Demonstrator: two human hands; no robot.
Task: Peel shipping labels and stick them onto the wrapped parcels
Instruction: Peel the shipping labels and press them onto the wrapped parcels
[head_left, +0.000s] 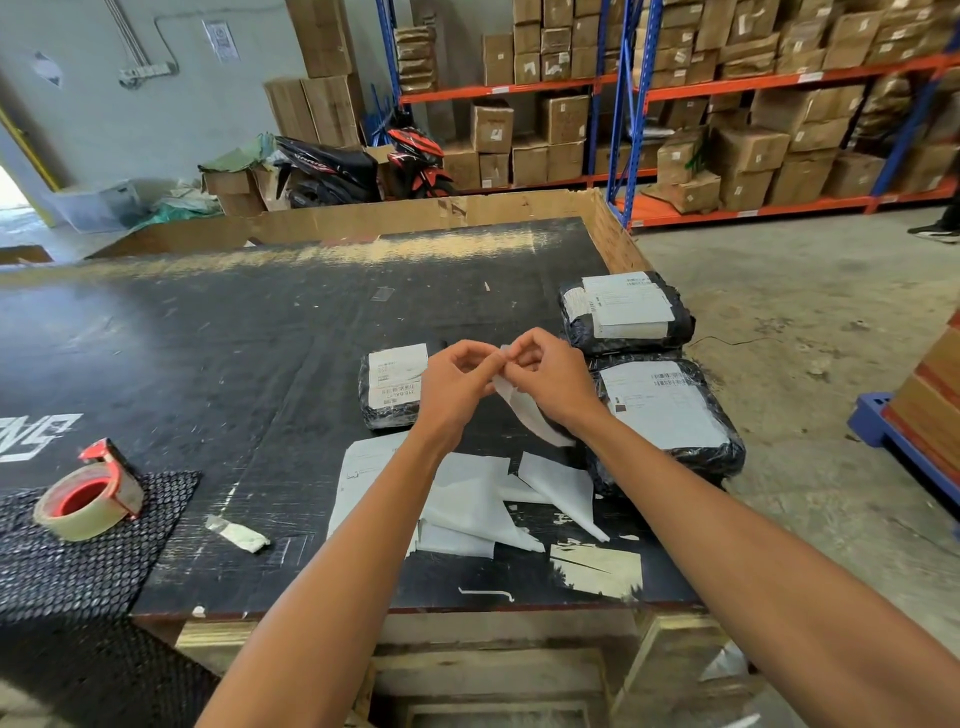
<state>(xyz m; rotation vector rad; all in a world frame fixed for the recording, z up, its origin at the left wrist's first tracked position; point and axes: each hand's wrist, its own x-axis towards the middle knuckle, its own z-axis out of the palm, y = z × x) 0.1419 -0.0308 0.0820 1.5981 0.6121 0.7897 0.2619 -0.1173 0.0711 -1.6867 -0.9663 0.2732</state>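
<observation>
White label (524, 408) pinched at its top edge between both hands: left hand (457, 382) and right hand (550, 379), fingers curled tight, held above the table (234, 332). Best to split face from backing at one corner, then draw slowly, keeping the sticky side off fingers. Just beyond, three black-wrapped parcels: small parcel (392, 387), near parcel (670, 415), far parcel (623, 309), each already labelled. Below, spent backing sheets (467, 499). Far left, tape roll (85, 501).

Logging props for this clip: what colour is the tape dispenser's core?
Red, inside the roll of clear packing tape on the black mesh mat; head view shows it.
</observation>
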